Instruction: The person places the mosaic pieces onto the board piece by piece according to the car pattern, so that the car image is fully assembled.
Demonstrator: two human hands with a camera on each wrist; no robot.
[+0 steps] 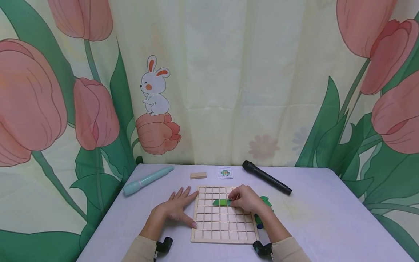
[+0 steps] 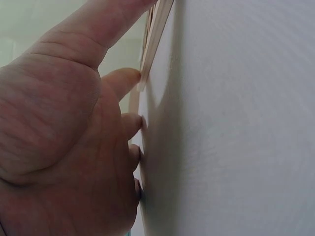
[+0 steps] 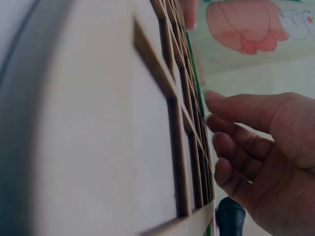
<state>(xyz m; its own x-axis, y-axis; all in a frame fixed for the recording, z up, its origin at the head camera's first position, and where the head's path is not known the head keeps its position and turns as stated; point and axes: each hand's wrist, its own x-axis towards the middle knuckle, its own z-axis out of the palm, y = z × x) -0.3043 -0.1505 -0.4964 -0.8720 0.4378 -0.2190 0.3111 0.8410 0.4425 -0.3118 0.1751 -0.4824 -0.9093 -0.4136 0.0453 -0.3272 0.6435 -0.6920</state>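
Observation:
A wooden grid board [image 1: 225, 241] lies on the table. In one of its upper rows sit green tiles: a rounded darker one [image 1: 216, 202] and a bright square one [image 1: 223, 202]. My right hand [image 1: 247, 198] is over that row, its thumb and fingers curled in around another green tile [image 1: 229, 202] beside the bright one; the fingers partly hide it. My left hand [image 1: 176, 207] is spread flat at the board's left side, with thumb and index fingertips touching the frame. In the left wrist view the left palm [image 2: 64, 142] holds nothing.
Loose green and blue pieces [image 1: 266, 200] lie right of the board, partly behind the right forearm. Behind the board are a wooden block [image 1: 198, 175], a small pattern card [image 1: 225, 172] and a black microphone [image 1: 266, 177]. A teal pen-shaped object [image 1: 147, 181] lies at back left.

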